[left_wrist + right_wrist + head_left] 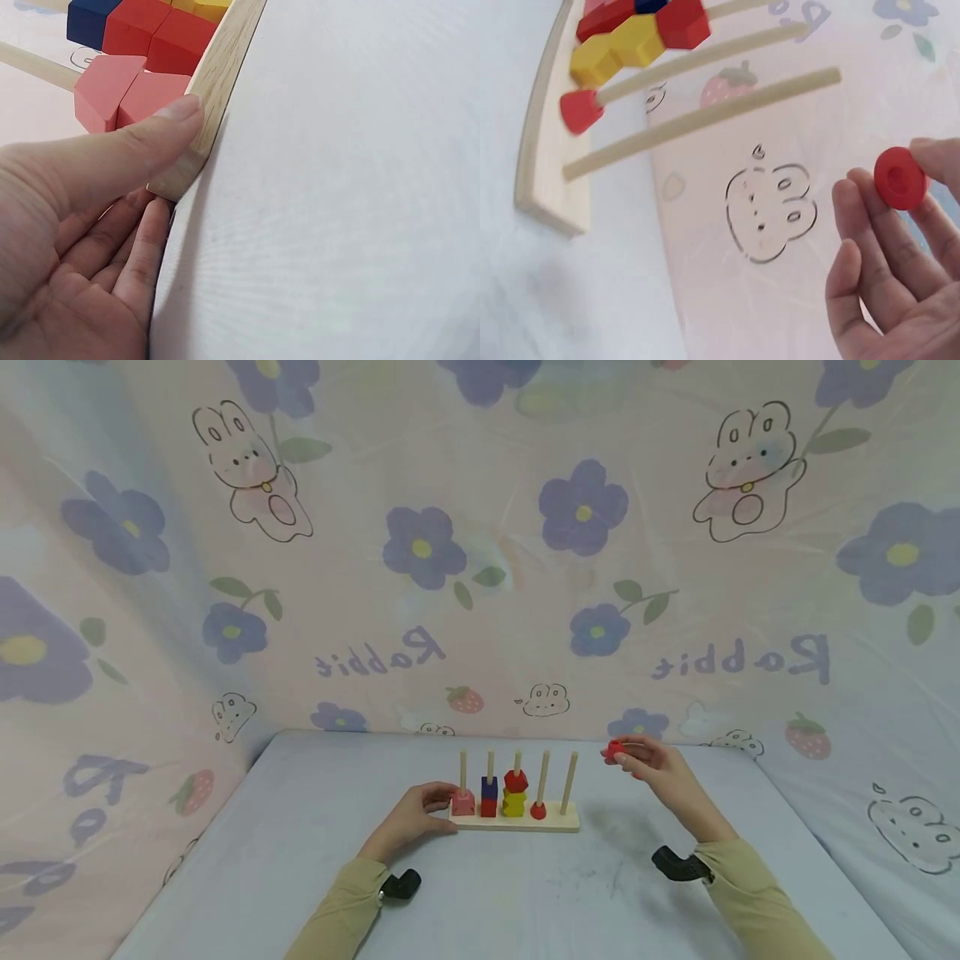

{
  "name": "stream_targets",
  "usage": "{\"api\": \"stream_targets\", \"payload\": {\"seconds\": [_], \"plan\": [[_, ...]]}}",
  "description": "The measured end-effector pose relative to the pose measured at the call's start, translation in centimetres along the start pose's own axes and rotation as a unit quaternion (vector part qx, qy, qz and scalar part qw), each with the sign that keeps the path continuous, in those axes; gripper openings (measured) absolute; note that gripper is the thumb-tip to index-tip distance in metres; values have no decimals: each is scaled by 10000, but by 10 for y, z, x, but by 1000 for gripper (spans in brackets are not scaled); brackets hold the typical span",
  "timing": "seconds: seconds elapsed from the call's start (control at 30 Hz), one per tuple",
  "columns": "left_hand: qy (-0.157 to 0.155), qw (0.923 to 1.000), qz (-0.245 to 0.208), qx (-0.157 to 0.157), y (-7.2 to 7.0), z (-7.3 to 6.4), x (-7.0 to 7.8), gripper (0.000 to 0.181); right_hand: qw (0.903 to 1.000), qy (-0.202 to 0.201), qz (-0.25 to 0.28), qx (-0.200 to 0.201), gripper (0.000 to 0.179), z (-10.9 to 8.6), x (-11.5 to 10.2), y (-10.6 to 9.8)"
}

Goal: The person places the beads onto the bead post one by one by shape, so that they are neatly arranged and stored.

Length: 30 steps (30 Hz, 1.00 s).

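A wooden peg stand (551, 824) with several upright pegs sits on the table. My left hand (418, 811) grips its left end, the thumb (169, 133) on the front edge and the fingers around the end. Up at the right, away from the stand, my right hand (663, 770) pinches a round red bead (900, 178) between thumb and fingers; the hole in its face shows. Pink blocks (462, 803) are on the leftmost peg. Beside them, a dark blue block (489, 788) tops a red one (488, 808). On the middle peg, red (516, 782) sits above yellow (513, 803).
A small red bead (580, 112) sits at the foot of the peg right of the yellow blocks. The rightmost peg (570, 783) shows bare wood. A white cloth covers the table (525, 902), and a printed rabbit-and-flower curtain (495, 610) hangs behind and at the sides.
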<state>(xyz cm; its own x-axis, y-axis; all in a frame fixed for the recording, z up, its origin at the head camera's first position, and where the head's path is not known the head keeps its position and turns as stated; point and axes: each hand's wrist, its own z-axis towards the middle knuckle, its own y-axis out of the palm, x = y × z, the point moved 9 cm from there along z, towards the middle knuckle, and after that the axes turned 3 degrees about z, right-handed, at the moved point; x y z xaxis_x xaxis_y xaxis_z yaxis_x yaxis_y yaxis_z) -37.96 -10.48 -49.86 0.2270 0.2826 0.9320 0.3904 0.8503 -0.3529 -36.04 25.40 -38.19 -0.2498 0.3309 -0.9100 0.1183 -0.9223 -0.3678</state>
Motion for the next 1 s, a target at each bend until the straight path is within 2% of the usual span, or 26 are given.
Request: {"api": "stream_targets", "payload": {"seconds": [0.17,0.27,0.43,0.6,0.83,0.93,1.0], "plan": [[-122,9998,145,6,1,-1,-2,62,9993,96,349,48,44,9,-10,6],[-165,9997,170,4,1,-1,-3,62,9981,-110,603,92,44,14,-18,12],[-50,9999,92,9,1,0,0,62,9946,-422,949,50,42,22,-31,28],[38,10000,75,4,0,-3,8,60,9935,-543,990,-122,38,28,-39,49],[81,9999,-82,-96,1,-12,33,57,9885,-969,1012,-563,29,32,-46,77],[85,9999,-91,-80,0,-14,36,56,9896,-926,874,-668,28,30,-51,86],[94,9999,-76,-64,0,-11,29,58,9911,-853,762,-683,28,27,-58,91]]}}
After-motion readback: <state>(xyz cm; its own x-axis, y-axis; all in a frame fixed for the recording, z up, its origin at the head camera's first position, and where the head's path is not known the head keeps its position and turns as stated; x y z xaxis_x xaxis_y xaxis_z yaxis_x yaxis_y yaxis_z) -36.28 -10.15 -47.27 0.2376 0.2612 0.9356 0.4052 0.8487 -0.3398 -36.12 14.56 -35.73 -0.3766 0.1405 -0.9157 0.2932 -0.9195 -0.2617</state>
